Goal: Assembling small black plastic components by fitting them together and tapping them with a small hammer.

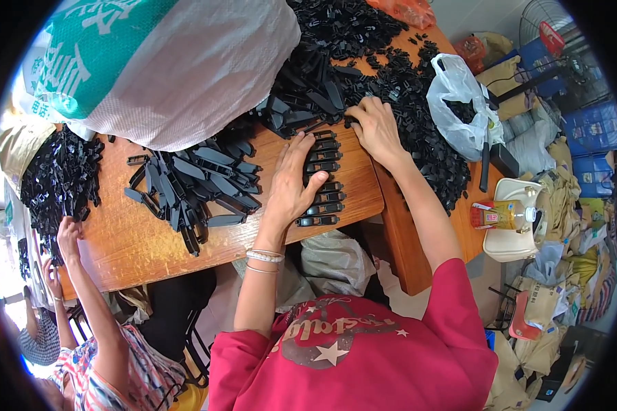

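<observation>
Perhaps eight lined-up black parts (329, 197), partly hidden; one bottle (504, 214); one green-and-white sack (192, 72).

Wooden worktop (123, 240), head view. The left hand (296, 181), thumb spread, lies along a column of black pieces (325, 207); the right hand (377, 129) has its fingertips at the edge of a heap of small black parts (435, 175). Leftward, long black parts (202, 179) lie jumbled near a white-and-green sack (206, 65).
</observation>
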`<state>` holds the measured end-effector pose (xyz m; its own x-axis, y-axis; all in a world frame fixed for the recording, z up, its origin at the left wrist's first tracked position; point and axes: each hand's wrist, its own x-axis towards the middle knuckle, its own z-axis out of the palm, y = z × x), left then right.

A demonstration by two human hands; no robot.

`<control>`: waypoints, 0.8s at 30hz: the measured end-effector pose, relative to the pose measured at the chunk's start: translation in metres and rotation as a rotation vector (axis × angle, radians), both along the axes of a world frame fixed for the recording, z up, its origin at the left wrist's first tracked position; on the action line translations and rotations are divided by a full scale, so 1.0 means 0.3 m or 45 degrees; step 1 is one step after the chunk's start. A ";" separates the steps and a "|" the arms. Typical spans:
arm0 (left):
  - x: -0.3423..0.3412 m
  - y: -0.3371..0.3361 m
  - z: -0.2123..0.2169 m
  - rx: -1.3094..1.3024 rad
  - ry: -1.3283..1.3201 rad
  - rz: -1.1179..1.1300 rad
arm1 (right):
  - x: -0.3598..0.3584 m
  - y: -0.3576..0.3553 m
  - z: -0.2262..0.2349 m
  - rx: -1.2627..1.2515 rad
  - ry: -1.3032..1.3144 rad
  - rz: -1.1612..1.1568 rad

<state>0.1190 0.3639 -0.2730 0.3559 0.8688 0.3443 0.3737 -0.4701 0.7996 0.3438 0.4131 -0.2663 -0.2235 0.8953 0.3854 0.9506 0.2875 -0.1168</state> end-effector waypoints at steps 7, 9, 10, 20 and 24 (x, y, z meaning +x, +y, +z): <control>0.000 0.000 0.005 0.008 0.020 -0.015 | 0.028 0.002 0.015 0.071 -0.005 0.303; 0.001 0.002 0.001 0.014 0.037 -0.015 | 0.030 -0.001 0.019 0.163 0.098 0.394; 0.003 -0.002 0.002 0.016 0.037 -0.017 | 0.029 -0.007 0.018 0.164 0.098 0.391; 0.005 0.000 -0.021 -0.055 0.012 0.013 | -0.088 -0.024 0.033 -0.026 0.491 0.517; 0.004 0.006 -0.028 -0.047 -0.021 0.004 | -0.086 -0.022 0.016 -0.056 0.408 0.518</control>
<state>0.1201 0.3659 -0.2814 0.3479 0.8820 0.3180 0.3617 -0.4392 0.8224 0.3180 0.4065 -0.2613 -0.4336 0.7774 0.4556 0.6775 0.6146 -0.4039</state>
